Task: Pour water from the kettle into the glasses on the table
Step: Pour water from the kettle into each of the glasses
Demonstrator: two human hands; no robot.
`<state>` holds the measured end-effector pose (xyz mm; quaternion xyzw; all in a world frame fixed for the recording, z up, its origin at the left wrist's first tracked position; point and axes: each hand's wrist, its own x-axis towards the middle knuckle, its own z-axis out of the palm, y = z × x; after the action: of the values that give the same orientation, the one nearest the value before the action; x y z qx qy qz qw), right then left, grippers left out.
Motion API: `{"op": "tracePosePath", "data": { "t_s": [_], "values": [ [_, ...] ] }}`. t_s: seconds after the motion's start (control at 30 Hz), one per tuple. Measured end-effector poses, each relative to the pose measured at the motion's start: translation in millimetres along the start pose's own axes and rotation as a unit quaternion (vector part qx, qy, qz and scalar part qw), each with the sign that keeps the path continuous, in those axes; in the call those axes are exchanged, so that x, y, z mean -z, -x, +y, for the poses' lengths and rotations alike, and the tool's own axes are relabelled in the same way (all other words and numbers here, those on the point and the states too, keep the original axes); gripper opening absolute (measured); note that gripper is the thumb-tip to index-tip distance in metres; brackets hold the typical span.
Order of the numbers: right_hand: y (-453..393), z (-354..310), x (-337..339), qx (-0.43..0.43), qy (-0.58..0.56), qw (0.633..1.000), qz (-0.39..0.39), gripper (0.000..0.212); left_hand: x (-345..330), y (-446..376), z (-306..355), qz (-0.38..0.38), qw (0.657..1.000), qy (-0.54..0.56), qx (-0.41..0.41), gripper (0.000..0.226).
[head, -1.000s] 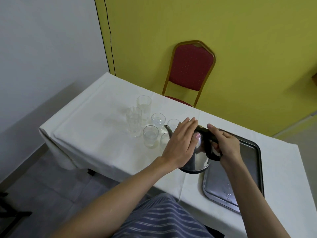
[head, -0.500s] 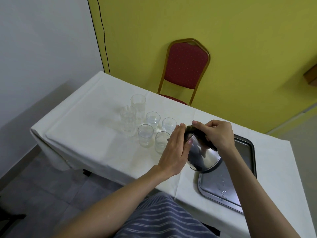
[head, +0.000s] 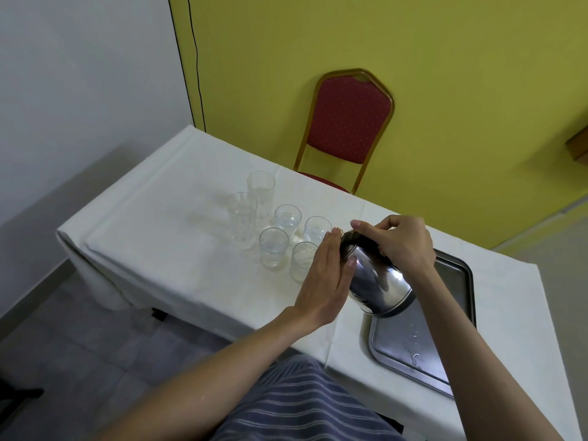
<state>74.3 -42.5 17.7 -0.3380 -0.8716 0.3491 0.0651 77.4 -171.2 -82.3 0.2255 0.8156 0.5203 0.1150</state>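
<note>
A steel kettle [head: 377, 281] is tilted steeply to the left, its spout end hidden behind my left hand [head: 327, 281]. My right hand [head: 401, 243] grips its black handle from above. My left hand lies flat against the kettle's left side, fingers straight. Several clear glasses stand on the white tablecloth: two tall ones [head: 242, 218] at the back left and short tumblers [head: 273, 248] nearer. The nearest tumbler [head: 302, 259] sits just left of my left hand, under the kettle's top end. I cannot see any water stream.
A metal tray [head: 445, 370] with water drops lies at the table's right front, partly under the kettle's base. A red chair [head: 348, 119] stands behind the table against the yellow wall. The table [head: 152, 237] has its front edge close to my lap.
The kettle has been tipped further to the left, its base lifting above the tray. My left hand slid from the lid to the kettle's side. The right hand rose with the handle.
</note>
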Motion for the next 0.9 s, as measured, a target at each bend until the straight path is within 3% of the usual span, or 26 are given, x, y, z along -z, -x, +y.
{"op": "tracePosePath", "data": {
  "t_s": [0.9],
  "values": [
    [7, -19, -1, 0.024, 0.053, 0.998, -0.001, 0.053, 6, 2, -2, 0.023, 0.999, 0.028, -0.003, 0.060]
  ]
}}
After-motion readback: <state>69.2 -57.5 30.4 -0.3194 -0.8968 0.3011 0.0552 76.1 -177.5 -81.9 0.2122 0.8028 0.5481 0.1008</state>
